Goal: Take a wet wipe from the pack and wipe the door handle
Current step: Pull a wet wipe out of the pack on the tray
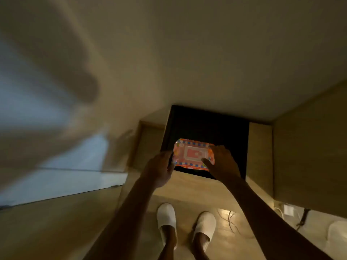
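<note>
An orange-pink wet wipe pack [191,153] with a checkered border and a pale flap on top lies near the front edge of a black tabletop [225,132]. My left hand [160,168] holds the pack's left end. My right hand [223,164] rests on the pack's right end, with the thumb pressing near the flap's lower right corner. No wipe is out of the pack. I cannot make out a door handle; the left side of the view is blurred.
A blurred pale door or panel [56,147] fills the left. A wooden cabinet [309,156] stands at the right. My feet in white slippers [167,220] stand on the wood floor, with cables [232,222] and a wall socket [288,210] beside them.
</note>
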{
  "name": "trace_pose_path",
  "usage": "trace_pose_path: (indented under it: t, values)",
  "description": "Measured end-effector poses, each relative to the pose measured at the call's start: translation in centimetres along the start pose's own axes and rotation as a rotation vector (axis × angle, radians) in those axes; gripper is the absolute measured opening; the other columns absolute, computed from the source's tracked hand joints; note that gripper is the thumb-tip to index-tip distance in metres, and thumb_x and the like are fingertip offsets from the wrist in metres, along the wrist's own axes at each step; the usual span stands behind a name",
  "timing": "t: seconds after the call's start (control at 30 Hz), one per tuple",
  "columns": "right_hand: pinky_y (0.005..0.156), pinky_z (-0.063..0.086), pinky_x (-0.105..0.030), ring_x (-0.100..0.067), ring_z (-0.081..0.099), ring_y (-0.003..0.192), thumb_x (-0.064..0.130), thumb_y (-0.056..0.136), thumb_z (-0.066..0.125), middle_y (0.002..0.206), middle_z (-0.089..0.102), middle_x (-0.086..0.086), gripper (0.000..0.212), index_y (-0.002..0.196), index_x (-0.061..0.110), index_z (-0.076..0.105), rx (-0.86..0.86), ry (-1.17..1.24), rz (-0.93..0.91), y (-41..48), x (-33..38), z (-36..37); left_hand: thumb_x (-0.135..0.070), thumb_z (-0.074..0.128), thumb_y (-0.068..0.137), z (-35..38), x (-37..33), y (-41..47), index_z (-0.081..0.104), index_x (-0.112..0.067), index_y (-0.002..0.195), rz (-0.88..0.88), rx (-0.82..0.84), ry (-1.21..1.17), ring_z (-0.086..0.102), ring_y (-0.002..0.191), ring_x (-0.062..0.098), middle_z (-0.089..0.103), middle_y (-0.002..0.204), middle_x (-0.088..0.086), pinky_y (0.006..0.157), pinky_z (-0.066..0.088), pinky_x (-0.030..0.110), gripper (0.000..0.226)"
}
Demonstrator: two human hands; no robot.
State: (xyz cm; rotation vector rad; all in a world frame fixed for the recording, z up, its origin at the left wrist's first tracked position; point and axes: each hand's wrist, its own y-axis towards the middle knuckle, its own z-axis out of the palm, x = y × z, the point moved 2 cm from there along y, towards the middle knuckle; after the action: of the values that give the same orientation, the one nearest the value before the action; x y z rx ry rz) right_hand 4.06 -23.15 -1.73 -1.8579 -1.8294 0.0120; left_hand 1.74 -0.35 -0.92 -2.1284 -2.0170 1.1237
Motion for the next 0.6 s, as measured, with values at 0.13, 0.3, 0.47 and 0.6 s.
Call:
trace_pose_path:
  t: [0.13, 0.3, 0.47, 0.6]
  values:
    - [0.078, 0.054, -0.036, -0.023, 0.061, 0.098, 0.045, 0.092, 0.053, 0.111, 0.062, -0.008, 0.040, 0.120, 0.016, 0.056, -0.159, 0.119, 0.002, 2.9, -0.9, 1.3, -0.029, 0.055, 0.095, 3.1, 0.0, 3.2, 0.056, -0.014, 0.129, 0.132, -0.098, 0.032, 0.061, 0.109, 0.024, 0.059, 0.124, 0.008, 0.084, 0.052, 0.031, 0.037]
    - [0.065, 0.057, -0.032, -0.014, 0.066, 0.077, 0.042, 0.090, 0.056, 0.089, 0.069, 0.000, 0.022, 0.100, 0.022, 0.061, -0.257, 0.299, 0.106, 7.1, -2.0, 2.2, -0.031, 0.060, 0.094, 4.2, -0.1, 6.0, 0.058, -0.012, 0.129, 0.205, -0.225, 0.043, 0.060, 0.113, 0.021, 0.060, 0.127, 0.008, 0.083, 0.050, 0.026, 0.040]
    - [0.067, 0.054, -0.030, -0.012, 0.064, 0.074, 0.035, 0.093, 0.057, 0.084, 0.067, -0.001, 0.022, 0.096, 0.014, 0.061, -0.422, 0.521, 0.142, 7.9, -2.3, 2.7, -0.039, 0.064, 0.090, 5.6, 0.3, 7.4, 0.054, -0.015, 0.138, 0.249, -0.204, 0.044, 0.056, 0.122, 0.024, 0.056, 0.137, 0.009, 0.092, 0.052, 0.034, 0.055]
    - [0.071, 0.058, -0.029, -0.013, 0.069, 0.083, 0.023, 0.090, 0.063, 0.091, 0.069, -0.001, 0.014, 0.095, 0.011, 0.058, -0.507, 0.822, 0.158, 6.7, -2.8, 2.9, -0.049, 0.064, 0.086, 6.2, 0.8, 8.1, 0.048, -0.019, 0.143, 0.252, -0.204, 0.052, 0.054, 0.123, 0.024, 0.055, 0.136, 0.007, 0.093, 0.054, 0.037, 0.067]
